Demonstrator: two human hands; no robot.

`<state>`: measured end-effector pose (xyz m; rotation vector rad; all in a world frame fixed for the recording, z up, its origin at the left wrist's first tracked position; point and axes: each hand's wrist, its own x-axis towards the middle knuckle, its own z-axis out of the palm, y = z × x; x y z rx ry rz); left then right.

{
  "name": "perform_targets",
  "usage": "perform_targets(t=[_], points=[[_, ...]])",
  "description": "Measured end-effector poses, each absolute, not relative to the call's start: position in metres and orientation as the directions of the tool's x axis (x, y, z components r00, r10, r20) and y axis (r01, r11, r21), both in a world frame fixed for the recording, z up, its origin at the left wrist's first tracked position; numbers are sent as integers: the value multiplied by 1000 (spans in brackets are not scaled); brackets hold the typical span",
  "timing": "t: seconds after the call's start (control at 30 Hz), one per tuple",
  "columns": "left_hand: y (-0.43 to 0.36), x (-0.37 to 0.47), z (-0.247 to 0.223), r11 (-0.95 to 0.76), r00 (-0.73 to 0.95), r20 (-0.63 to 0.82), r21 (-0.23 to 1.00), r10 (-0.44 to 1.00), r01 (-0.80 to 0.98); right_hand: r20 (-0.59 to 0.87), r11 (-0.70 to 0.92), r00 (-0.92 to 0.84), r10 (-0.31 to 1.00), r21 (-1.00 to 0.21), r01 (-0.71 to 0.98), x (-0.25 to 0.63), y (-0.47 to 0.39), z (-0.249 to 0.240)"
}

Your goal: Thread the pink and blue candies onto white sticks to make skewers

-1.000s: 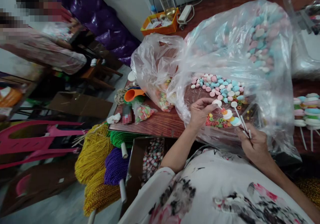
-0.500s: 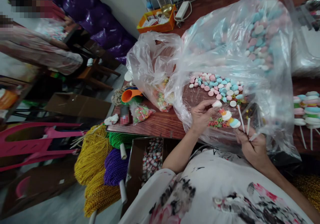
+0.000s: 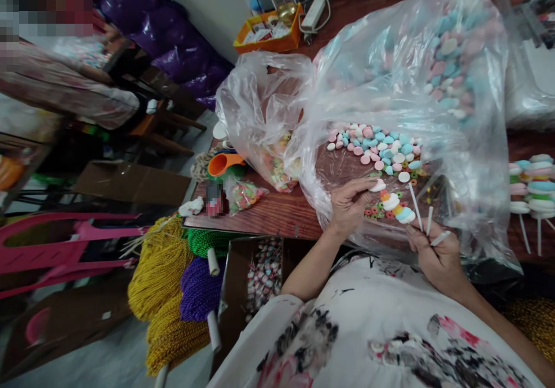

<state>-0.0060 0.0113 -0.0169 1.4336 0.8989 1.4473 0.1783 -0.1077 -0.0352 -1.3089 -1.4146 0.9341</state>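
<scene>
My left hand [image 3: 349,203] pinches a white candy disc [image 3: 377,185] over the clear plastic. Closed around several white sticks [image 3: 429,220], my right hand [image 3: 436,252] also has a candy skewer [image 3: 395,207] pointing from it toward my left hand. White, blue and orange pieces are threaded on that skewer. Beyond my hands lies a pile of pink, blue and white discs [image 3: 381,145], at the mouth of a large clear bag [image 3: 411,76]. Small red and green rings [image 3: 373,210] lie beneath the skewer.
Finished candy skewers [image 3: 537,185] lie at the right. A bag of colourful candy [image 3: 277,162], an orange scoop [image 3: 225,162] and a yellow basket [image 3: 269,35] are at left and back. Bead strands [image 3: 160,266] and an open box [image 3: 264,272] are below. Another person [image 3: 87,87] sits far left.
The disc in my left hand is now tilted and nearer the skewer's upper end. My right hand has barely moved. The view has shifted slightly.
</scene>
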Motion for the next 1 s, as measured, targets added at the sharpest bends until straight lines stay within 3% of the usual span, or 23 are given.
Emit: perform_targets(t=[0.27, 0.43, 0.57, 0.67, 0.8, 0.93, 1.0], points=[[5, 2, -23, -493, 37, 493, 870, 869, -11, 287, 222, 114, 951, -891, 395, 172, -94, -22], [-4, 9, -20, -281, 12, 288, 944, 958, -172, 391, 313, 17, 920, -762, 567, 175, -85, -20], [-2, 13, -11, -86, 64, 116, 932, 991, -351, 380, 299, 21, 925, -761, 576, 178, -88, -24], [2, 14, -11, -19, 114, 53, 960, 992, -279, 365, 270, 51, 930, -769, 580, 181, -91, -24], [1, 20, -21, -54, 87, 68, 986, 994, -156, 336, 243, 56, 940, -777, 580, 179, -90, -23], [-4, 31, -22, -66, 119, 83, 988, 989, -139, 351, 265, 38, 936, -771, 578, 177, -90, -24], [-6, 34, -19, -51, 158, 80, 983, 984, -178, 350, 224, 109, 930, -777, 588, 188, -95, -24]])
